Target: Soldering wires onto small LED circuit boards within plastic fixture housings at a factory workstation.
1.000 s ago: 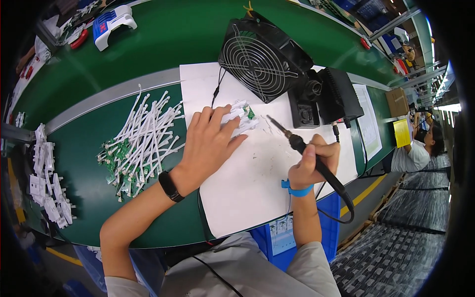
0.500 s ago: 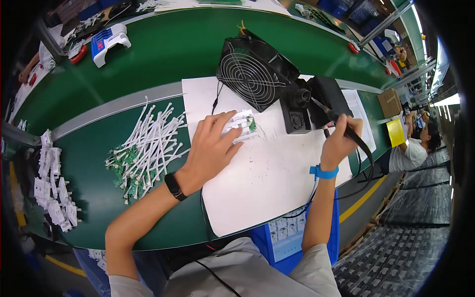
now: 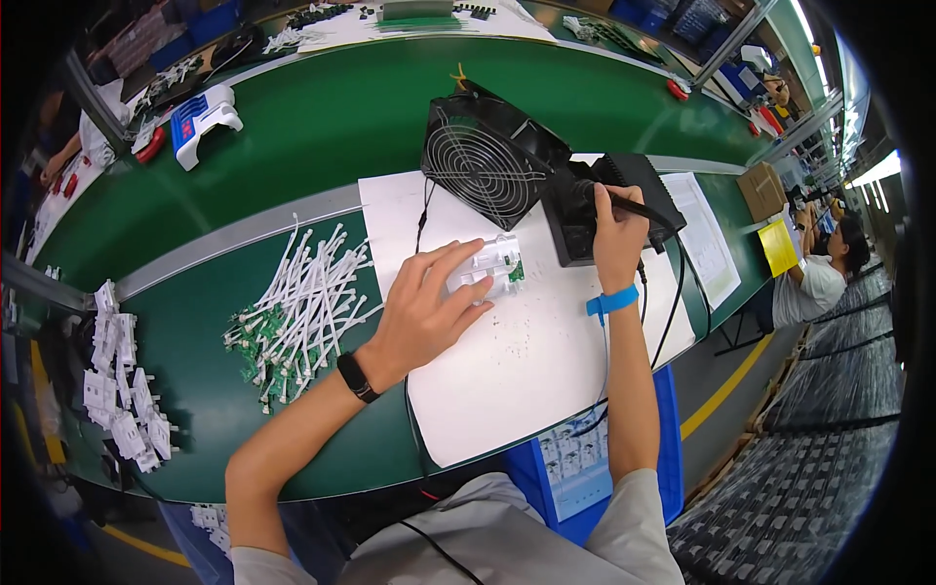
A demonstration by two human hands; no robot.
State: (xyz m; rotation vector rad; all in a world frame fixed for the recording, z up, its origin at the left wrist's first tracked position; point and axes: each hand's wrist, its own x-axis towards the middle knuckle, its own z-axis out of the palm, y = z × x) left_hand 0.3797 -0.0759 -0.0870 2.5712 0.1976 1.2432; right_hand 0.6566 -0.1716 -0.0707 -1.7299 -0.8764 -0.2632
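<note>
My left hand [image 3: 421, 307] steadies a white plastic housing [image 3: 499, 255] on the white sheet [image 3: 497, 390], thumb and fingers resting across it. A small green circuit board [image 3: 517, 270] shows at the housing's right end. My right hand [image 3: 618, 244] grips a soldering iron [image 3: 639, 208] by its black handle, with the cable trailing off to the right. The iron's front end is at the black iron stand [image 3: 572, 234]; its tip is hidden there. A blue wrist strap [image 3: 612, 300] circles my right wrist.
A black fan with a wire guard [image 3: 485, 168] stands behind the housing. A black box [image 3: 634, 171] sits beside the stand. White cables with green boards [image 3: 302, 312] are heaped left; white housings [image 3: 122, 390] lie farther left. A blue bin [image 3: 668, 429] is below the front edge.
My right hand has moved left and up, bringing the soldering iron's front end to the stand. My left hand remains on the housing. The whole view has shifted slightly.
</note>
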